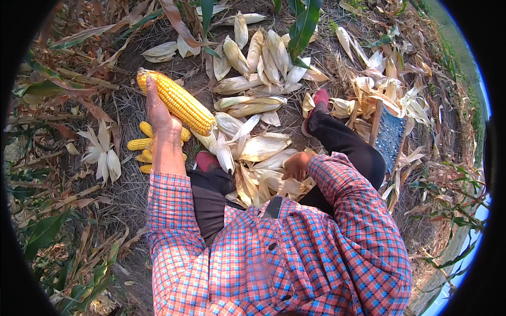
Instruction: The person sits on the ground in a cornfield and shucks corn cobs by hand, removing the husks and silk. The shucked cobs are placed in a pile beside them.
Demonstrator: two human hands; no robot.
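Note:
My left hand (160, 112) grips a bare yellow ear of corn (180, 100), raised at the left with its thumb across the upper end. Below that hand, partly hidden by the forearm, several husked ears (140, 144) lie together on the ground. My right hand (296, 166) hangs with bent fingers over loose dry husks (267, 177) between my legs; whether anything is in it I cannot make out. Just beyond, ears still in their pale husks (263, 148) lie in a heap. More unhusked ears (272, 59) are piled farther out.
At the right stands a low seat with a woven blue-grey top (389, 132) and a wooden frame, strewn with husks. An opened husk (102, 154) lies at the left. Dry corn stalks (51, 158) crowd the left side. A green leaf (304, 29) hangs over the far pile.

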